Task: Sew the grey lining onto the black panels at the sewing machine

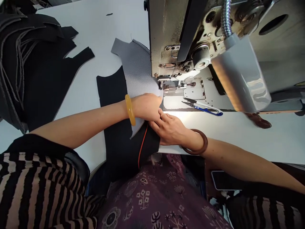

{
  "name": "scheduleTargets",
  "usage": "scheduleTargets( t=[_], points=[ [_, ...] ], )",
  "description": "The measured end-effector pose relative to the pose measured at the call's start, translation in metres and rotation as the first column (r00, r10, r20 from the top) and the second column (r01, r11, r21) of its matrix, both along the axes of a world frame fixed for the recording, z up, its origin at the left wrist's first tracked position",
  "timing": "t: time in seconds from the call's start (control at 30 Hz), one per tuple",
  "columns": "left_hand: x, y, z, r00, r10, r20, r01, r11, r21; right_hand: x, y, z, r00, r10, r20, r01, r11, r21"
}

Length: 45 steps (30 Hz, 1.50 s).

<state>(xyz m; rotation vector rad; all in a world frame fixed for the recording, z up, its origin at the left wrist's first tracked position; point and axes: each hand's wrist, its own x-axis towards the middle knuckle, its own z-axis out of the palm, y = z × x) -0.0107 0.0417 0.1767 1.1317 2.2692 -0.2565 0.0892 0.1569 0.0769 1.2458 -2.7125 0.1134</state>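
My left hand, a yellow bangle at its wrist, lies curled over a grey mesh fabric piece just in front of the sewing machine's presser foot. Under the mesh is a black fabric piece that hangs over the table edge toward my lap. My right hand, with a brown bangle, meets the left fingertips and grips the edge of the black piece. A red cord runs along this piece beside my right fingers. Some fingertips of both hands are hidden.
The sewing machine stands at the upper right with a grey lamp. Blue-and-white thread snips lie beside the needle plate. Black cut pieces are stacked at left. A phone rests below the table edge.
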Motion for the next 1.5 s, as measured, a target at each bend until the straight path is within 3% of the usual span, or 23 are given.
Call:
scheduleTargets(
  t=[0.13, 0.53, 0.73, 0.87, 0.97, 1.13, 1.27, 1.4, 1.5],
  points=[
    [-0.002, 0.002, 0.000, 0.999, 0.007, 0.047, -0.006, 1.000, -0.010, 0.002, -0.001, 0.000, 0.998, 0.070, 0.003, -0.070, 0.997, -0.012],
    [-0.006, 0.005, -0.008, 1.000, 0.018, -0.013, -0.018, 1.000, 0.003, 0.003, -0.003, 0.002, 0.998, 0.060, 0.024, -0.059, 0.997, -0.043],
    [-0.004, 0.006, -0.008, 0.999, 0.032, -0.010, -0.032, 0.999, 0.001, 0.007, -0.003, 0.000, 0.993, 0.098, -0.073, -0.101, 0.994, -0.036],
    [-0.004, 0.005, -0.010, 1.000, 0.023, -0.009, -0.022, 0.999, 0.039, 0.006, -0.004, -0.001, 0.989, 0.055, -0.141, -0.061, 0.997, -0.044],
    [-0.004, 0.003, -0.013, 0.999, 0.025, -0.022, -0.023, 0.996, 0.086, 0.007, -0.005, -0.003, 0.973, 0.106, -0.205, -0.120, 0.991, -0.054],
    [0.004, -0.006, -0.021, 0.995, 0.020, -0.103, -0.003, 0.987, 0.162, 0.006, -0.004, -0.007, 0.982, 0.075, -0.173, -0.095, 0.989, -0.111],
    [0.012, -0.021, -0.035, 0.961, -0.035, -0.274, 0.108, 0.961, 0.254, 0.002, -0.004, -0.009, 0.974, 0.042, -0.222, -0.071, 0.990, -0.121],
    [0.014, -0.038, -0.055, 0.889, -0.116, -0.442, 0.294, 0.885, 0.361, 0.002, -0.004, -0.011, 0.966, 0.071, -0.250, -0.098, 0.990, -0.098],
    [0.012, -0.047, -0.070, 0.817, -0.140, -0.559, 0.409, 0.824, 0.392, 0.003, -0.003, -0.012, 0.962, 0.078, -0.260, -0.119, 0.982, -0.149]
  ],
)
